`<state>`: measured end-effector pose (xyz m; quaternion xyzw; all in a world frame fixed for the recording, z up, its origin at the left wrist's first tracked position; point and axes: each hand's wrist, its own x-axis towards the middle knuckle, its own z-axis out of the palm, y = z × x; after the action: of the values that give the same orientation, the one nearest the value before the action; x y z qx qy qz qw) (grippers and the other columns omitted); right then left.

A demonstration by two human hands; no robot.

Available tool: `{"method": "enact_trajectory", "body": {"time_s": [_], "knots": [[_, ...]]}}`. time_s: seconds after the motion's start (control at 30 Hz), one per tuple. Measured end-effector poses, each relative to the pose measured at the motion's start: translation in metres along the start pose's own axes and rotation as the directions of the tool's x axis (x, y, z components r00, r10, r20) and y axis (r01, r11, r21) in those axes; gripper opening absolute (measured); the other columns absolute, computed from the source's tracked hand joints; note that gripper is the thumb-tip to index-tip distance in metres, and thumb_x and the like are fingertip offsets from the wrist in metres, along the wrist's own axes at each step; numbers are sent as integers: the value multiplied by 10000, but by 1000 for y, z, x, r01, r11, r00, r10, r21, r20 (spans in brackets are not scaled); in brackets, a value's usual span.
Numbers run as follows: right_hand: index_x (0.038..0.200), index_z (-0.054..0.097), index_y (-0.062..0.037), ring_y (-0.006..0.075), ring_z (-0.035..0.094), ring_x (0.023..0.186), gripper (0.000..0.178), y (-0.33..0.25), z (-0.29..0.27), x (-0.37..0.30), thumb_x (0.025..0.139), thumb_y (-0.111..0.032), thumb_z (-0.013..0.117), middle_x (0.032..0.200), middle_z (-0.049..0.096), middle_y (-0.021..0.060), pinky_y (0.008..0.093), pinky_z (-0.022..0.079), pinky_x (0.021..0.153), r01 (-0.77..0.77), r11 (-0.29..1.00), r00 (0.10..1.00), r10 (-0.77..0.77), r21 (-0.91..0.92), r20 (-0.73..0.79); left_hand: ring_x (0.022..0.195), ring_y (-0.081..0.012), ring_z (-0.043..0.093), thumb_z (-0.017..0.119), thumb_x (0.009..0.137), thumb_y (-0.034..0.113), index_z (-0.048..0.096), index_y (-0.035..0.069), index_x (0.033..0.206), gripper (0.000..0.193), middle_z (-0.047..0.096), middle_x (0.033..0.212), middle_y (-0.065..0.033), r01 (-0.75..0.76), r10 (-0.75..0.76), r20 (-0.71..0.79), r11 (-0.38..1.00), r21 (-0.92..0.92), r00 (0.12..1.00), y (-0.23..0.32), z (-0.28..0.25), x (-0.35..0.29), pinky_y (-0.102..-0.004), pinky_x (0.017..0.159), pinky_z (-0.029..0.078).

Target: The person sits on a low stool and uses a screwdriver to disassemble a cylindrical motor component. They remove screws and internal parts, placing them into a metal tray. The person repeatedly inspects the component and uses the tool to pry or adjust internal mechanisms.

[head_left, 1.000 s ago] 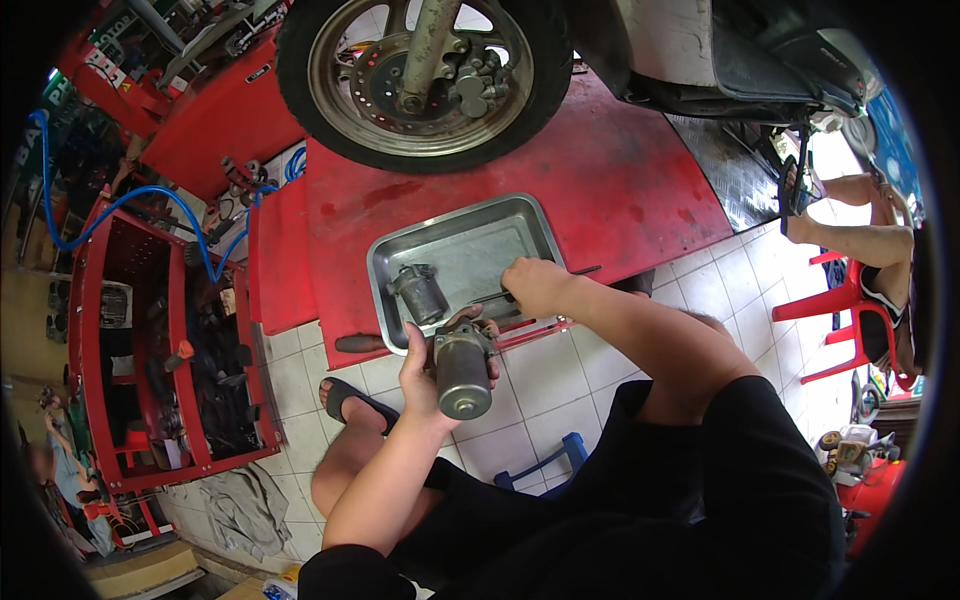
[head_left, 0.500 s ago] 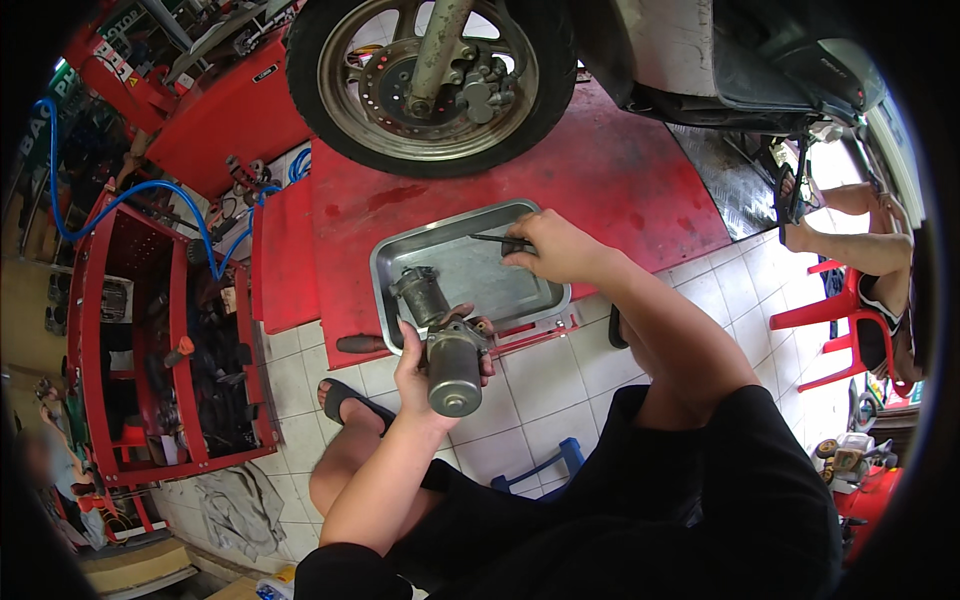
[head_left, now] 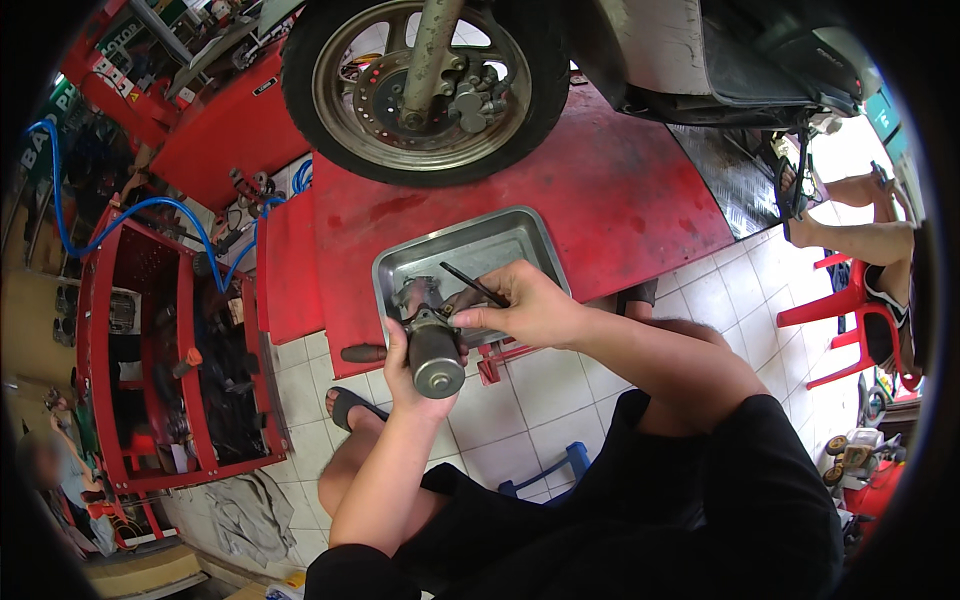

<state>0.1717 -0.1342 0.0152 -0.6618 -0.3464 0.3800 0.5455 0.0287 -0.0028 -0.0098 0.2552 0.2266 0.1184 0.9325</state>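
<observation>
A grey metal motor (head_left: 437,362) with a rounded cylindrical body rests in my left hand (head_left: 405,375), closed around it above the tray's near edge. Just beyond it shows another dull metal cylindrical part (head_left: 418,292); I cannot tell whether the two are joined. My right hand (head_left: 525,305) is closed on a thin black stick-like tool (head_left: 470,282), whose exposed end points up and left. The thumb and fingers of this hand reach the motor's far right side, where the contact is partly hidden. Under both hands lies a shallow metal tray (head_left: 545,245).
The tray sits on a red lift platform (head_left: 620,210) below a motorcycle front wheel (head_left: 430,165). A dark handle (head_left: 364,353) lies at the platform's near edge. On the left stands a red tool cart (head_left: 185,350) with a blue hose (head_left: 150,205). A person sits on a red chair (head_left: 850,310) at right.
My right hand has come down and left from over the tray to the motor, with the black tool still in it. The motor has shifted slightly left and nearer the tray.
</observation>
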Motion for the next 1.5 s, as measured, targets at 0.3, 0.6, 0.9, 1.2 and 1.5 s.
{"method": "enact_trajectory", "body": {"time_s": [0.3,0.6,0.9,1.2,1.5], "knots": [[935,743,42,139,632,651,275,-13,16,-10,855,-215,797,735,704,139,316,503,613,-118,988,986,104,-95,-134,1083,-201,628,544,951,614,571,139,1253,564,630,1200,-49,83,-92,-112,993,-79,989,-43,-9,-3,-303,865,538],[948,721,36,382,667,721,278,-39,1,-11,856,-224,748,785,664,261,435,503,670,43,942,972,-117,-332,-205,1135,-177,626,638,917,533,537,144,1298,554,629,1233,-20,51,-73,-177,990,-128,982,-47,-17,19,-347,987,543],[1008,722,50,94,589,740,301,-44,-29,-6,905,-231,755,812,693,63,305,488,678,191,976,928,-143,108,-345,1102,-236,637,870,621,491,494,120,1356,905,602,1245,-44,-105,132,287,989,-109,949,-2,-48,40,-421,1017,546],[998,725,41,106,588,732,281,-60,-31,-17,886,-213,766,774,685,81,308,487,695,108,993,942,-85,55,-324,1065,-244,604,714,650,677,480,138,1388,944,596,1239,-47,-161,162,134,987,-21,978,-19,-31,19,-419,1087,470],[965,730,-16,71,358,543,176,-60,-14,-23,864,-157,759,567,419,-14,290,294,493,144,957,949,-206,-253,-238,1096,-326,574,388,966,687,519,66,1343,737,601,1231,-151,291,-273,159,952,-100,949,-36,-15,-9,-457,964,458]]}}
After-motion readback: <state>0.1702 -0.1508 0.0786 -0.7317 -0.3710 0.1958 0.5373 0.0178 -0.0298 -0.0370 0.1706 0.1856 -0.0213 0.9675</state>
